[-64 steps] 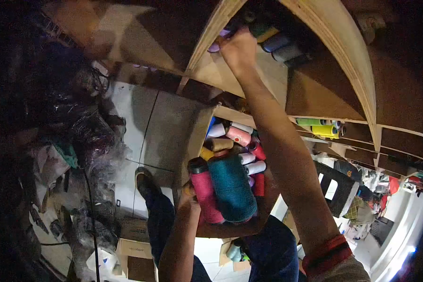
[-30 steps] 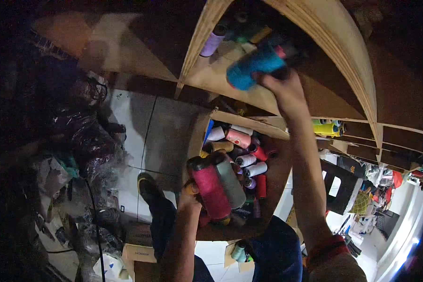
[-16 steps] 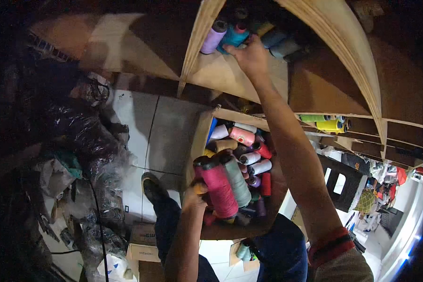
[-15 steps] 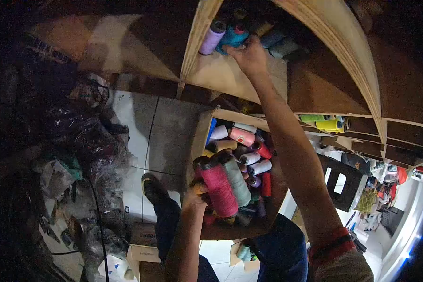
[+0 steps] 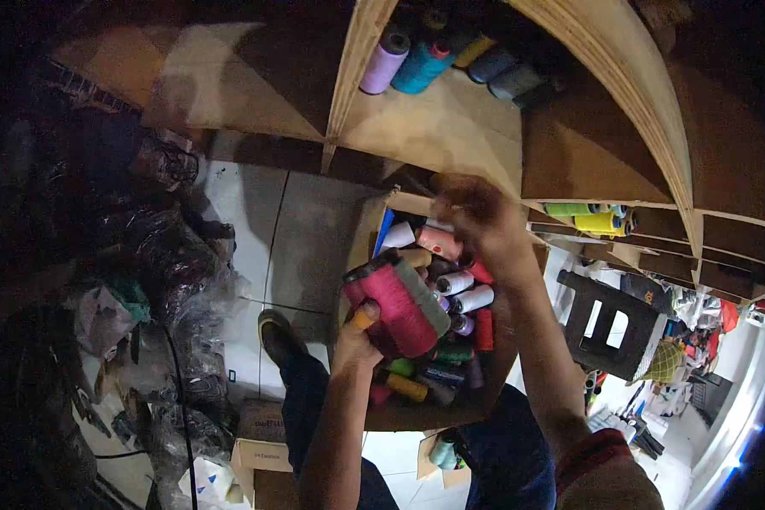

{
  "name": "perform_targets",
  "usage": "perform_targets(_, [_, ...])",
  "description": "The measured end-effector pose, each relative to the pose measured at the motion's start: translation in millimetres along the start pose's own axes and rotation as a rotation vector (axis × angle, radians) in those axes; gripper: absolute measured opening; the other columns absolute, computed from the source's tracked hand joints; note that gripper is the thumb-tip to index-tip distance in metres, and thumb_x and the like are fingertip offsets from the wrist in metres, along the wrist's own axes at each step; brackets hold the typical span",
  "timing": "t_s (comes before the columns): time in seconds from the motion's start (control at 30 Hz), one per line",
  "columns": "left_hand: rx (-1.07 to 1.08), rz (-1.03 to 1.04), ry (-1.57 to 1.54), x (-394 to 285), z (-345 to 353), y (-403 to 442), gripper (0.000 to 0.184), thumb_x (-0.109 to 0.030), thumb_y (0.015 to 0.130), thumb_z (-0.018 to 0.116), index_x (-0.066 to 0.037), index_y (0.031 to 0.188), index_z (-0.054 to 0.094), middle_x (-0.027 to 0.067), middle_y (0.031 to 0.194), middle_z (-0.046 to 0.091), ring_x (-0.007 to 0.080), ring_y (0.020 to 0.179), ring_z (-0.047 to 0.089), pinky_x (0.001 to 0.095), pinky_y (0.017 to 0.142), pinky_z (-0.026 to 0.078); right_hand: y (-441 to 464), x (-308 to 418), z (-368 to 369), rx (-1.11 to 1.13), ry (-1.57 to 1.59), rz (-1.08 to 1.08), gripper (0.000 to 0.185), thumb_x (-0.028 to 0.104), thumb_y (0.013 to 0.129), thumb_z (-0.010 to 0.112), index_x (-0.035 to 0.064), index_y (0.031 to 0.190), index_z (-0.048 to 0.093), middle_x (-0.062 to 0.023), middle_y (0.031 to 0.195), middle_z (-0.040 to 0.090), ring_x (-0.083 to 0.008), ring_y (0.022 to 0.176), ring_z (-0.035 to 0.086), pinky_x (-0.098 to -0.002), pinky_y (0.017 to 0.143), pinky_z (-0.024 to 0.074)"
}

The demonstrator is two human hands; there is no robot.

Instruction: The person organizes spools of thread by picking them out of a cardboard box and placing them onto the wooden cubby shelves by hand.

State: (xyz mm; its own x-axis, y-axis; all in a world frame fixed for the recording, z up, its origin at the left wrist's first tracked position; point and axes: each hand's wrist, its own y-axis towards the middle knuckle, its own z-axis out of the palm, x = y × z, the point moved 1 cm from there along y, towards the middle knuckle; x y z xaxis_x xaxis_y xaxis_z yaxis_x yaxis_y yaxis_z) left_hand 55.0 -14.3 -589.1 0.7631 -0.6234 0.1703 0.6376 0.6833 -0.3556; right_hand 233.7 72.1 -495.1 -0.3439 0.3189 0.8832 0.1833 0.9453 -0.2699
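Observation:
My left hand (image 5: 362, 338) is wrapped round a magenta thread cone (image 5: 398, 310), with a grey-green cone (image 5: 427, 302) lying against it, over the box. My right hand (image 5: 476, 208) is smeared by motion between the shelf and the box; its fingers cannot be made out. On the shelf above, a teal cone (image 5: 421, 66) stands beside a lilac cone (image 5: 385, 63), with several darker cones to the right. The cardboard box (image 5: 368, 229) holds several spools, among them a pink one (image 5: 439, 243), white ones (image 5: 472, 298) and a red one (image 5: 484, 329).
Wooden shelf dividers (image 5: 356, 76) frame the compartment. Green and yellow spools (image 5: 597, 223) lie on a shelf at the right. A black crate (image 5: 608, 327) stands at the right. Plastic bags (image 5: 157, 255) are heaped at the left. A small carton (image 5: 261, 456) sits on the floor.
My right hand has let go of the teal cone on the shelf and come down towards the box. My left hand has tilted the magenta and grey-green cones, uncovering yellow and green spools.

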Motion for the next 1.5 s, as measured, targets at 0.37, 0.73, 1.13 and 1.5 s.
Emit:
perform_targets(0.37, [-0.004, -0.041, 0.173, 8, 19, -2, 0.091, -0.032, 0.06, 0.082, -0.004, 0.133, 0.036, 0.0189, 0.127, 0.049, 0.0347, 0.116, 0.049, 0.0491, 0.1, 0.039, 183, -8, 12, -0.316, -0.779, -0.254, 0.059, 0.053, 0.075, 0.064, -0.0012, 0.099, 0.06, -0.0236, 0.097, 0.062, -0.0356, 0.095, 0.059, -0.04, 0.086, 0.0455])
perform_targets(0.73, [-0.016, -0.009, 0.201, 8, 9, 0, 0.089, -0.03, 0.061, 0.081, -0.003, 0.133, 0.035, 0.02, 0.127, 0.048, 0.0344, 0.116, 0.05, 0.0484, 0.1, 0.039, 187, -29, 8, -0.337, -0.729, -0.372, 0.059, 0.055, 0.073, 0.065, 0.0005, 0.096, 0.06, -0.0179, 0.097, 0.064, -0.0335, 0.093, 0.06, -0.038, 0.082, 0.0468])
perform_targets(1.13, [-0.21, 0.119, 0.223, 9, -8, -1, 0.058, -0.023, 0.077, 0.07, -0.007, 0.126, 0.043, 0.0107, 0.116, 0.054, 0.0283, 0.11, 0.053, 0.0481, 0.096, 0.042, -71, 23, 19, 0.425, -0.567, -0.019, 0.058, 0.039, 0.072, 0.07, 0.0025, 0.114, 0.056, -0.0178, 0.109, 0.061, -0.0322, 0.101, 0.059, -0.0378, 0.091, 0.0443])
perform_targets(1.5, [-0.161, 0.077, 0.144, 15, -6, 1, 0.063, -0.021, 0.075, 0.072, -0.007, 0.128, 0.042, 0.0135, 0.119, 0.053, 0.0298, 0.112, 0.052, 0.046, 0.097, 0.041, 76, -2, -49, -0.323, -0.001, -0.23, 0.045, 0.031, 0.075, 0.071, -0.0006, 0.105, 0.059, -0.0102, 0.1, 0.064, -0.0196, 0.092, 0.061, -0.0321, 0.084, 0.0467])
